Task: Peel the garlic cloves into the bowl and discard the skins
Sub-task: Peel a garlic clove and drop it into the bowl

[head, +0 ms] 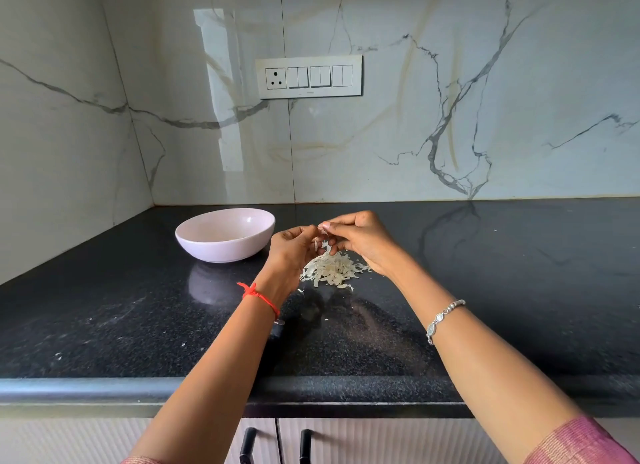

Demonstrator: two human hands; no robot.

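Black countertop (485, 290) w/ marble backsplash (450, 83), corner.

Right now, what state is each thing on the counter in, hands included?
bowl, upright on the counter, contents unclear.
skin pile, loose heap on the counter below the hands.
garlic clove, pinched between both hands, mostly hidden.
left hand, pinching the clove.
right hand, pinching the clove.
cabinet doors, closed.

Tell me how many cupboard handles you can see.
2, both below the counter: the left handle and the right handle, side by side, cut off at the picture's bottom. More may lie out of view.
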